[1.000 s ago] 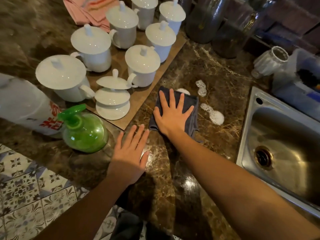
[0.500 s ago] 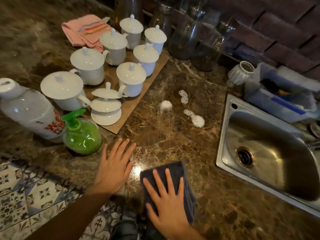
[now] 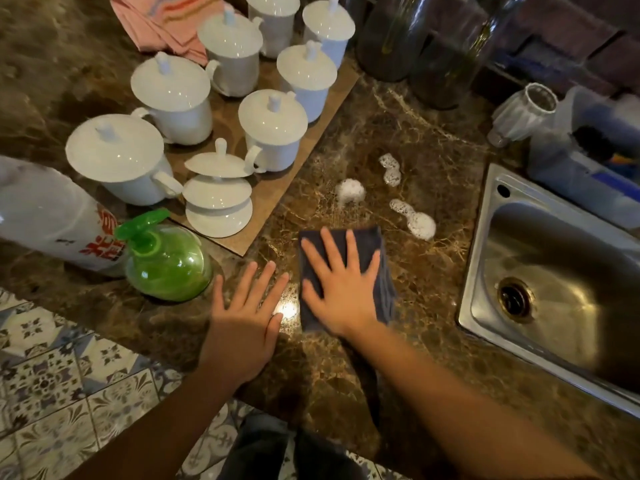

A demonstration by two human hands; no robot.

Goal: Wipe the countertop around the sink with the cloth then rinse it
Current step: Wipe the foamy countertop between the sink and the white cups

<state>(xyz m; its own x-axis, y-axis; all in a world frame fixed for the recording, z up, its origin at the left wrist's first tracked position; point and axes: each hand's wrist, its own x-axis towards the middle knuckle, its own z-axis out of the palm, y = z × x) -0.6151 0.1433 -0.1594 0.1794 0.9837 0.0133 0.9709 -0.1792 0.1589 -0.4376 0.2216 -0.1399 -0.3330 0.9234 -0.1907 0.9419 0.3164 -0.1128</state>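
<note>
A folded dark blue cloth (image 3: 381, 268) lies flat on the brown marble countertop (image 3: 408, 140), left of the steel sink (image 3: 554, 271). My right hand (image 3: 341, 285) presses on the cloth with its fingers spread and straight. Flat on the bare counter just left of the cloth rests my left hand (image 3: 246, 317), fingers straight. Three patches of white foam (image 3: 414, 218) sit on the counter a little beyond the cloth.
A wooden board (image 3: 287, 192) with several white lidded cups stands at the back left. A green dispenser bottle (image 3: 168, 261) and a white bottle (image 3: 52, 216) lie left of my left hand. Glass bottles (image 3: 440, 50), a small white cup (image 3: 523, 112) and a plastic box (image 3: 588, 161) line the back.
My right hand pulled the cloth back to the counter's front edge, then pushed it forward again toward the foam. My left hand stayed flat on the counter.
</note>
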